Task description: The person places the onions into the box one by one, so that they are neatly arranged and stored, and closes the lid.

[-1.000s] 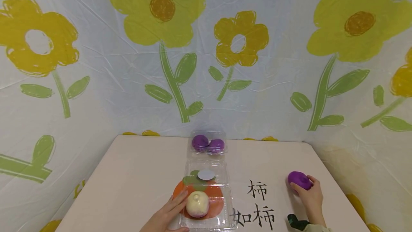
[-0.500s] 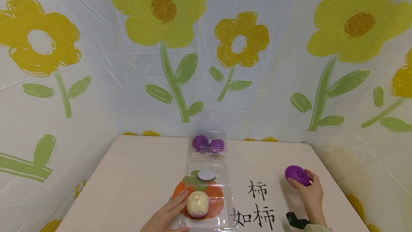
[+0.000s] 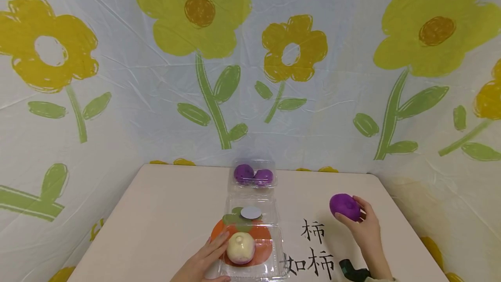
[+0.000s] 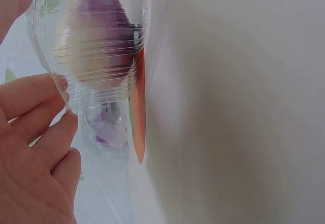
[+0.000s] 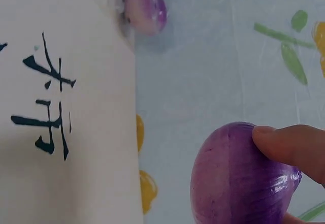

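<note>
My right hand [image 3: 367,229] holds a purple, turnip-like round vegetable [image 3: 344,206] above the table, right of the black characters. Its thumb [image 5: 292,142] presses on the vegetable's upper side in the right wrist view, where the underside looks paler. My left hand [image 3: 201,259] holds the near left corner of an opened clear plastic box [image 3: 281,247], thumb at the front and fingertips on the left rim. Inside the box lies one vegetable [image 3: 240,248] of the same shape, cream side up and purple below. The box's lid [image 3: 270,207] lies folded back behind it.
A second clear box [image 3: 252,163] with two purple vegetables [image 3: 244,173] stands at the table's far edge. The pale table [image 3: 180,203] has an orange persimmon print [image 3: 264,249] beneath the near box. Flower-printed cloth [image 3: 164,99] surrounds the table.
My right hand has lifted the purple vegetable from the table's right side and carried it leftward and farther away. The left hand and the box have stayed in place.
</note>
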`<act>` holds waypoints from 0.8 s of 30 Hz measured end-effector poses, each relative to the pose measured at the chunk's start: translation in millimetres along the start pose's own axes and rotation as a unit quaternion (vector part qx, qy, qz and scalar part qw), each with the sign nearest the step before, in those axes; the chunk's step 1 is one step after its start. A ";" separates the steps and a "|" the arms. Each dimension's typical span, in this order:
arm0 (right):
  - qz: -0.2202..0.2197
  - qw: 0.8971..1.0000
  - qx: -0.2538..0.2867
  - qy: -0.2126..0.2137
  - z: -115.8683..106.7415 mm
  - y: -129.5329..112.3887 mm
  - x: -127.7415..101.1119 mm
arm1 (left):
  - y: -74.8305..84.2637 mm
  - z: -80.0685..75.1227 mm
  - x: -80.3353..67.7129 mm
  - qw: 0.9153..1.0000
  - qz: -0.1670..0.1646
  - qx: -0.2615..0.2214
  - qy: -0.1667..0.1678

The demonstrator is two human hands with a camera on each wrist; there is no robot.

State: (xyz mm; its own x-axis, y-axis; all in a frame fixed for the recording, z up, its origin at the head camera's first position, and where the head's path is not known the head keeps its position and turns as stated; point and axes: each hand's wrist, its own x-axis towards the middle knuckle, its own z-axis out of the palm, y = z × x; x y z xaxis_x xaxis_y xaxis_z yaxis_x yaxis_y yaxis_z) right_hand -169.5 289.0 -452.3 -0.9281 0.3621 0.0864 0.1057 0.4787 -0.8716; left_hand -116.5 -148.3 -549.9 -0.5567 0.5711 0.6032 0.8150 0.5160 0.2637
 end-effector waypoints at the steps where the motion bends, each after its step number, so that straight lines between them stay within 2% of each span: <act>1: -0.005 1.000 0.003 -0.008 1.7 -3.1 -2.0 | 0.0 -0.1 0.2 1.000 0.001 -0.001 0.001; 10: -0.056 0.997 0.006 -0.050 16.3 -21.9 -18.2 | 1.7 -2.4 1.8 1.000 0.006 0.003 0.004; 16: -0.073 0.994 0.001 -0.079 25.5 -34.3 -33.8 | 2.4 -2.8 1.3 1.000 -0.001 0.004 -0.003; 24: -0.083 0.988 0.042 -0.122 43.0 -40.2 -52.6 | 3.2 -3.2 1.5 1.000 -0.008 -0.005 -0.005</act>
State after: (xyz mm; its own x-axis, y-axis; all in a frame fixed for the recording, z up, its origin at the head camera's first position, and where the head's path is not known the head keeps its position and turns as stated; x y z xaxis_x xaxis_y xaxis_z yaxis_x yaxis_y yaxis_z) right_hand -140.4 216.3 -442.6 -0.9897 0.0750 0.1221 -0.0766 0.4432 -0.8931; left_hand -114.2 -147.8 -545.7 -0.5713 0.5696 0.5909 0.8074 0.5191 0.2804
